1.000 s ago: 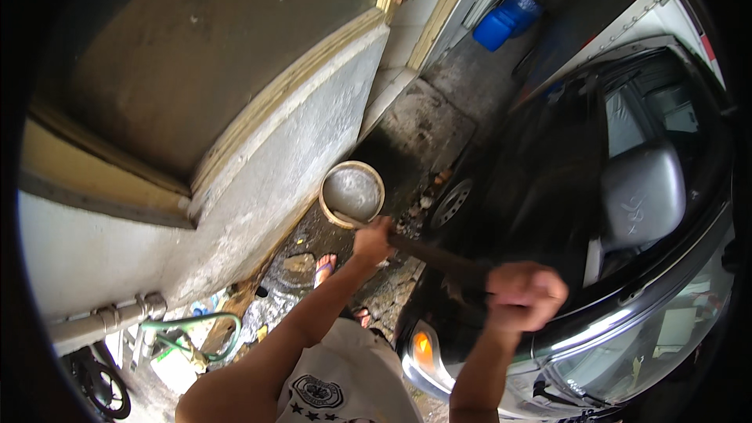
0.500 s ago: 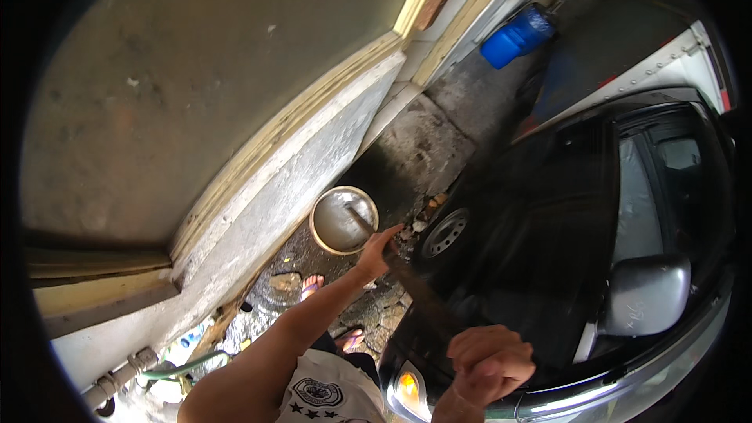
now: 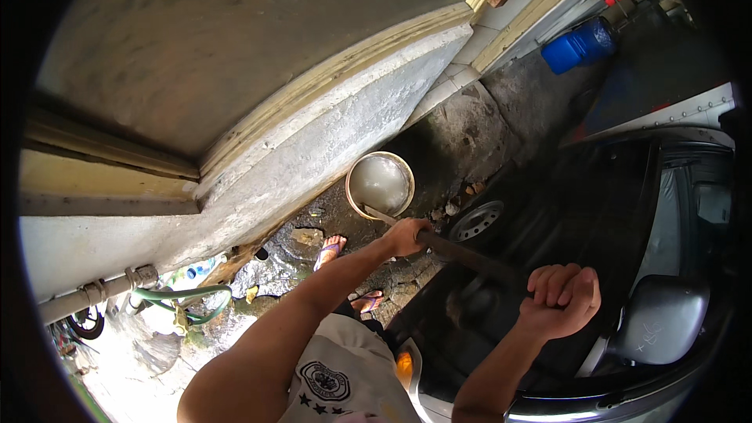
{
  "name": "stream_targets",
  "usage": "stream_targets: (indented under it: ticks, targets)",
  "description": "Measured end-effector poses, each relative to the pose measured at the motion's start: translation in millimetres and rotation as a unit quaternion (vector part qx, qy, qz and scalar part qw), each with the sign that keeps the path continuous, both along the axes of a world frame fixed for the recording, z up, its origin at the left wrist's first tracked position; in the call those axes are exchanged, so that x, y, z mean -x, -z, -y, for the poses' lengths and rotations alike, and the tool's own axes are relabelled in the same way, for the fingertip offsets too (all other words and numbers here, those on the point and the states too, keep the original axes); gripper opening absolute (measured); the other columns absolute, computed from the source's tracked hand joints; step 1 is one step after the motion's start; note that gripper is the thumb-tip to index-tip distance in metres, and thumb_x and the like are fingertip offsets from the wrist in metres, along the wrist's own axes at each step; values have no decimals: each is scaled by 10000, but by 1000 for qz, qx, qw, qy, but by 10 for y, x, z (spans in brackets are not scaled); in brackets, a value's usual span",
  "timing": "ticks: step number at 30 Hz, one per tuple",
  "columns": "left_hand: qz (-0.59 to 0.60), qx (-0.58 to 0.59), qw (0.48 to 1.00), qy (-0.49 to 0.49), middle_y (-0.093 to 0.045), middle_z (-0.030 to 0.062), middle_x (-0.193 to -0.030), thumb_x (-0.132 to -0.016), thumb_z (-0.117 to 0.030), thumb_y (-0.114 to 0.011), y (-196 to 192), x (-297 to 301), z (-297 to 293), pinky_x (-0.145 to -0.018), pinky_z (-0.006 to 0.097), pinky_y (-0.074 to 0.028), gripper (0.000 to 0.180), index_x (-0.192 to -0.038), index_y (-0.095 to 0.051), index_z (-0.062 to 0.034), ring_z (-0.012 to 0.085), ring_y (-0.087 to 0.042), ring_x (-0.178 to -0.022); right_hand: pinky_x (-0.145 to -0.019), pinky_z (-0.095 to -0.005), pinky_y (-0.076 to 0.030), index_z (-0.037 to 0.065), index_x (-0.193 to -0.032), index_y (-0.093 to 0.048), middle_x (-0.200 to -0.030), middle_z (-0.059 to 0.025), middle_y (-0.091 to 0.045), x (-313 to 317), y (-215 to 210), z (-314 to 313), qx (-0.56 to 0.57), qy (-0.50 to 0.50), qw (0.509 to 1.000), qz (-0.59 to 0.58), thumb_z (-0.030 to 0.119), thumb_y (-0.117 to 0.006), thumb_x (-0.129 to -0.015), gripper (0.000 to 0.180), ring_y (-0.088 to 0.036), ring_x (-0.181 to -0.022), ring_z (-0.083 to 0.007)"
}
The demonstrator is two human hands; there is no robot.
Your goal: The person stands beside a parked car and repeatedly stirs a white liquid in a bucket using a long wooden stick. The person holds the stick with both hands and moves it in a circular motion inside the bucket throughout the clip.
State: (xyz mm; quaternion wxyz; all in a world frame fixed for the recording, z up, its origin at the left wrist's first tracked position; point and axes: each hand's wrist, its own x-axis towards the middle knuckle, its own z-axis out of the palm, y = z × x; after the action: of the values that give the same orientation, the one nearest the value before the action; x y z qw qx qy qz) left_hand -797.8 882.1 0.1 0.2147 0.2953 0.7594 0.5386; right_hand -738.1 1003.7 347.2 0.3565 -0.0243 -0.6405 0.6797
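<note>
Nearest on my head feed: white shirt (image 3: 356, 364), then the right hand (image 3: 562, 301), fingers curled, at the upper end of the pole (image 3: 464, 254). Dark pole against black car (image 3: 540, 211); I cannot tell whether those fingers close fully around it. Farther along, the left hand (image 3: 407, 236) is clamped on the pole, lower down. The 2 hands are well apart.

Pole's lower end: inside the bucket (image 3: 349, 192), by the rim on the side toward me. The bucket stands upright on wet ground between wall (image 3: 301, 158) and car, with greyish liquid (image 3: 384, 178) in it. 2 sandalled feet, left (image 3: 331, 249) and right (image 3: 368, 300), short of it.

Change: against the frame 0.5 s ago, the pole tip has gone from near the middle of the liquid to the near rim. I read this as 1 part of a stirring sweep, work in hand, contents contained.

Other differences: right hand is farther from the headlight (image 3: 404, 368), higher beside the mirror (image 3: 666, 319), its palm side now showing. Whole view has shifted; bucket and blue drum (image 3: 578, 45), far back, sit farther right in frame.
</note>
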Motion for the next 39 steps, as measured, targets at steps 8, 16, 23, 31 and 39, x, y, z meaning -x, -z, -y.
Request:
stream_targets:
  ticks: [8, 16, 23, 31, 39]
  targets:
    - [10, -26, 1000, 12, -678, 184, -853, -713, -206, -755, -158, 255, -111, -724, 440, -496, 620, -1291, -554, -108, 347, -673, -836, -319, -251, -320, 122, -560, -340, -428, -21, -350, -249, 228, 75, 7, 144, 989, -29, 206, -438, -951, 412, -292, -323, -94]
    - [6, -145, 989, -13, -683, 196, -920, -702, -161, -739, -141, 250, -501, -758, 432, -510, 537, -1213, -603, -69, 363, -668, -877, -355, -263, -379, 109, -559, -345, -418, -38, -368, -317, 45, 146, -61, 120, 991, 10, 132, -450, -980, 435, -307, -326, -95]
    - [35, -80, 996, -27, -664, 149, -810, -701, -196, -747, -142, -123, -113, -704, 431, -513, 361, -1026, -636, -84, 359, -664, -790, -326, -250, -327, 100, -576, -354, -432, -27, -361, -38, -112, 222, -36, 85, 995, 32, 129, -468, -980, 421, -314, -322, -84]
    - [-78, -42, 996, -16, -612, 149, -647, -661, -260, -732, 93, 366, 127, -580, 451, -475, 219, -677, -623, -71, 366, -620, -645, -316, -246, -327, 116, -592, -348, -443, -17, -356, 0, 180, 235, -8, 111, 993, -34, 202, -437, -966, 394, -301, -321, -85]
    - [-85, -168, 982, -34, -558, 178, -652, -732, -216, -693, 164, 517, -512, -605, 471, -459, 216, -680, -573, -44, 404, -581, -667, -338, -266, -379, 100, -601, -367, -427, -37, -364, -115, 39, 224, -107, 113, 988, -25, 163, -444, -974, 387, -328, -320, -102]
